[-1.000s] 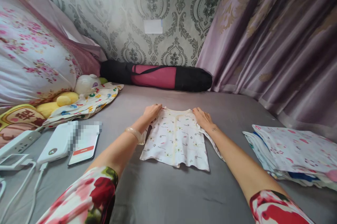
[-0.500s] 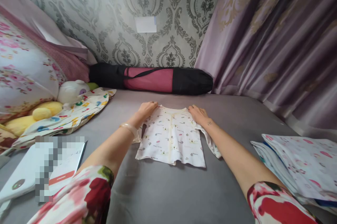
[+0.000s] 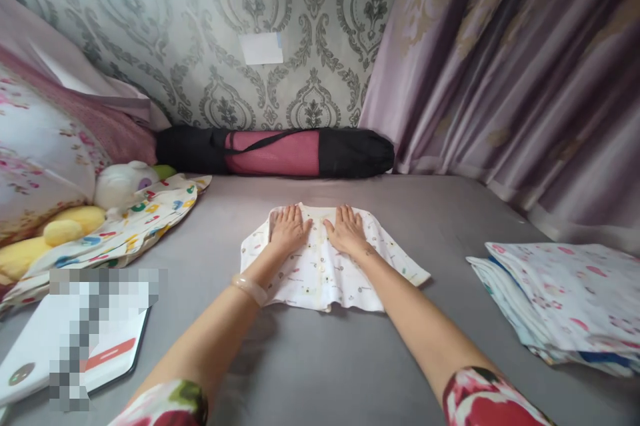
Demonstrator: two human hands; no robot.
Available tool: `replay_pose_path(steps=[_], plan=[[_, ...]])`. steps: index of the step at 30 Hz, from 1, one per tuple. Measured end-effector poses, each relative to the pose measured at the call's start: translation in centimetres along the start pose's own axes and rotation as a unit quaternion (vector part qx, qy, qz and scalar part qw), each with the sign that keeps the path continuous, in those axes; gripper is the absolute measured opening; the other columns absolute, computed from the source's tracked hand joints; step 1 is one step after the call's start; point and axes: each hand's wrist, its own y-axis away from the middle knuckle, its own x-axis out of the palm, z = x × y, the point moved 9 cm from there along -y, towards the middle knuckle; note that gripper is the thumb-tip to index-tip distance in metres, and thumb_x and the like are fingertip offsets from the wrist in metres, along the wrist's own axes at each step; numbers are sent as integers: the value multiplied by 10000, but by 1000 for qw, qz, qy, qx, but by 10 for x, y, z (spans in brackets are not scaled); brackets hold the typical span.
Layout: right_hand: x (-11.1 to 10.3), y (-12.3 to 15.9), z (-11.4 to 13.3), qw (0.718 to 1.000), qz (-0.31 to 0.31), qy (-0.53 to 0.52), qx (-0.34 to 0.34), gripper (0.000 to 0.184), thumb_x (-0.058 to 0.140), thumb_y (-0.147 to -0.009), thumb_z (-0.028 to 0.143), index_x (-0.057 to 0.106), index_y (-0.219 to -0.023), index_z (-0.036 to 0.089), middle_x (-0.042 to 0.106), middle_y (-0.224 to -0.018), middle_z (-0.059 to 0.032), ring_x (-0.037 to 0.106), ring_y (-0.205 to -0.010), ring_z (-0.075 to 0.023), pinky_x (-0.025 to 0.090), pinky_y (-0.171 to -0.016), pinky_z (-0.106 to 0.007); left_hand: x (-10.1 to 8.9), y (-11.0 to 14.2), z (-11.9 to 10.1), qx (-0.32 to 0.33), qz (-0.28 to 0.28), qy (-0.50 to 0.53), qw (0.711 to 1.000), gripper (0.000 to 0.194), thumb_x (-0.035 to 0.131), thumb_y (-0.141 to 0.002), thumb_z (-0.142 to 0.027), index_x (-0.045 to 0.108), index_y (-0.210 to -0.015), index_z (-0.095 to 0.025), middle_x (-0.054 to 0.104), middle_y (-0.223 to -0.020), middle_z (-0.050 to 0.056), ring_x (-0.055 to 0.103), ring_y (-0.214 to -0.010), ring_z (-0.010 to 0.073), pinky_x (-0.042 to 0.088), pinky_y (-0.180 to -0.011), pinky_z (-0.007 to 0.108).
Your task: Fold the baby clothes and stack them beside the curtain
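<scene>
A small white baby shirt [image 3: 320, 273] with tiny printed figures and a buttoned front lies spread on the grey sheet [image 3: 300, 366]. Flat on its upper left part rests my left hand [image 3: 290, 229], fingers stretched out and pointing away from me. My right hand [image 3: 346, 229] presses flat on the upper right part, its fingers spread. Both thumbs point inward toward the button line. The shirt's sleeves reach out to either side, and my forearms cover part of its lower edge.
Folded printed cloths [image 3: 565, 299] are stacked at right. At left lie a white device [image 3: 40, 346], partly blurred out, a patterned cloth [image 3: 135, 219] and plush toys [image 3: 123, 185]. A black and pink roll bag [image 3: 275, 153] lines the wall; a purple curtain [image 3: 450, 79] hangs at right.
My hands have left the shirt's shoulder corners and moved inward onto its chest, now lying flat. The sleeves are spread out further to the sides. The view has shifted slightly.
</scene>
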Motion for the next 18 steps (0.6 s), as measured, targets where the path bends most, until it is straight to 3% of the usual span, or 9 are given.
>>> replay_pose_path(steps=[3, 5, 8, 11, 13, 15, 18], plan=[[-10, -1, -4, 998, 17, -53, 2, 655, 282, -985, 466, 310, -1478, 35, 228, -1570, -199, 162, -1460, -292, 126, -1172, -449, 3, -2, 1, -6, 20, -6, 1000, 695, 159, -975, -491, 275, -1486, -36, 277, -1548, 216, 231, -1446, 326, 178, -1156, 479], [-34, 5, -14, 995, -19, -98, -3, 569, 336, -983, 406, 379, -1451, 85, 348, -1527, -173, 296, -1418, -241, 240, -1137, -354, 3, -2, 1, -13, 36, -16, 999, 689, 156, -977, -481, 264, -1490, -35, 266, -1555, 207, 224, -1450, 316, 184, -1157, 468], [-76, 25, -58, 988, -85, -126, 34, 376, 438, -941, 282, 581, -1267, 160, 631, -1267, -116, 577, -1169, -186, 415, -960, -251, -2, -1, -3, -12, 36, -34, 999, 670, 188, -981, -461, 285, -1475, -19, 292, -1541, 221, 244, -1440, 325, 200, -1148, 479], [-87, 54, -123, 988, -10, -72, 136, 251, 528, -896, 342, 699, -860, 163, 721, -858, -94, 674, -859, -211, 480, -735, -261, -16, 0, -16, -9, 1, -53, 999, 582, 311, -970, -352, 345, -1440, -10, 340, -1509, 245, 262, -1429, 341, 185, -1149, 500], [-83, 74, -158, 976, 65, -73, 195, 262, 599, -855, 399, 669, -775, 159, 682, -700, -69, 660, -697, -188, 471, -614, -249, -31, 2, -37, 16, -45, -45, 998, 519, 385, -930, -219, 393, -1422, -54, 360, -1506, 221, 270, -1430, 320, 176, -1160, 480], [-72, 92, -174, 956, 139, -111, 232, 218, 666, -811, 368, 643, -766, 156, 641, -619, -33, 615, -586, -147, 448, -545, -228, -43, 4, -68, 63, -83, 1, 995, 501, 395, -897, -129, 442, -1396, -121, 435, -1471, 167, 365, -1387, 267, 245, -1150, 417], [-60, 102, -169, 945, 208, -128, 217, 164, 730, -747, 277, 627, -719, 154, 575, -524, 19, 522, -479, -99, 391, -484, -202, -41, 5, -117, 138, -63, 106, 983, 468, 389, -891, -103, 505, -1340, -161, 569, -1350, 112, 544, -1222, 202, 400, -1054, 316]])
